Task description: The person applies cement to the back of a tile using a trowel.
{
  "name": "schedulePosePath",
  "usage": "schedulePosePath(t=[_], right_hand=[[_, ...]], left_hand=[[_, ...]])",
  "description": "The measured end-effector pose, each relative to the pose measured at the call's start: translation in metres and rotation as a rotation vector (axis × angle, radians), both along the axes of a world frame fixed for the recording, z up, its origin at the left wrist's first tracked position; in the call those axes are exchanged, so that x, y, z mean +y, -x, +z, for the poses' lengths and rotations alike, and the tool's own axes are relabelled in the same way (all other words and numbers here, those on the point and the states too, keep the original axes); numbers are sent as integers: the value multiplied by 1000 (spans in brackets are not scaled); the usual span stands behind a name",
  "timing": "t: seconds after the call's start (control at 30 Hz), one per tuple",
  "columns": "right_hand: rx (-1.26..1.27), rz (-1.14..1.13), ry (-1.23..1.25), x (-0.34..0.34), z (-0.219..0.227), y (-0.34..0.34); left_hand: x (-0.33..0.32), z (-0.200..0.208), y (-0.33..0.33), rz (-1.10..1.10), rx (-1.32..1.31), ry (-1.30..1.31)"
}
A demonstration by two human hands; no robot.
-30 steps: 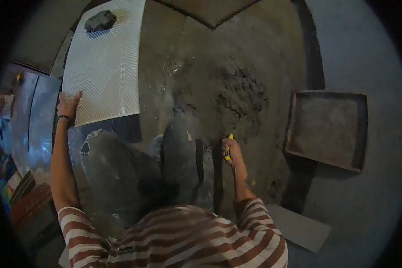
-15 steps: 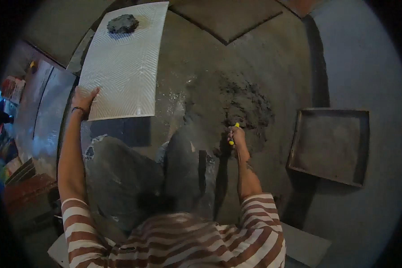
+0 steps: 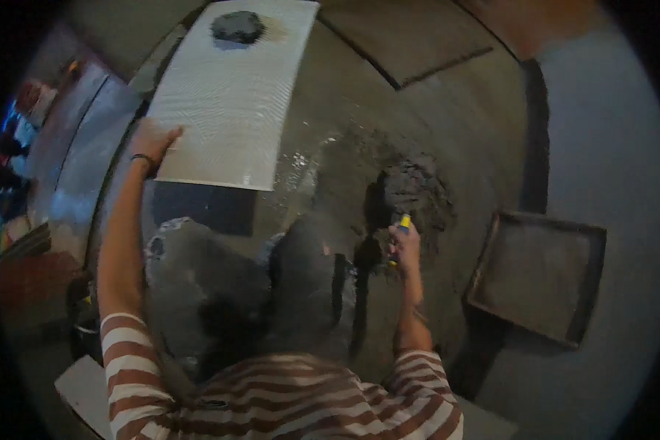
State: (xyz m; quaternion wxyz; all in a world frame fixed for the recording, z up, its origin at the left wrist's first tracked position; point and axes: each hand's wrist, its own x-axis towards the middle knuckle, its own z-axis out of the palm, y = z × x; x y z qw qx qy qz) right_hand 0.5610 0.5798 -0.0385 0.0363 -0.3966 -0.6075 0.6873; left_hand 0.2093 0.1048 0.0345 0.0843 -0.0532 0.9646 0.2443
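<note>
My left hand (image 3: pixel 155 144) is closed on the near left edge of a white tile (image 3: pixel 227 110) with a fine ridged pattern. The tile is held above the floor, and a lump of wet grey mortar (image 3: pixel 237 27) sits near its far end. In my right hand (image 3: pixel 405 246) is a trowel (image 3: pixel 403 222) with a yellow and blue handle. A heap of mortar (image 3: pixel 418 187) lies just beyond that hand and hides the blade. A dark shadow falls to the left of the heap.
A shallow square tray (image 3: pixel 539 279) stands at the right. At the far side lies a flat slab (image 3: pixel 411 33) with dark edges. Wet mortar smears the floor (image 3: pixel 337 110) between tile and heap. My knees (image 3: pixel 301 257) are close below the tile.
The view has shifted a little. The mortar by my right hand now looks like a rounded, raised mass at the trowel's front. My left hand still holds the tile with its lump.
</note>
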Motion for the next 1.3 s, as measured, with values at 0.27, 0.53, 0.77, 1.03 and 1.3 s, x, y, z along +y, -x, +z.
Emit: schedulePosePath(t=[0.27, 0.53, 0.77, 1.03, 1.3], right_hand=[[303, 286, -105, -48, 163, 106], [541, 620, -1097, -160, 141, 238], [161, 936, -1295, -196, 151, 284], [213, 879, -1199, -181, 178, 243], [692, 555, -1008, -176, 137, 213]], left_hand=[[-5, -19, 15, -32, 164, 179], [-2, -23, 15, 56, -134, 63], [-5, 14, -3, 232, -192, -20], [-10, 8, 10, 240, -209, -12], [0, 17, 3, 236, -246, 1]])
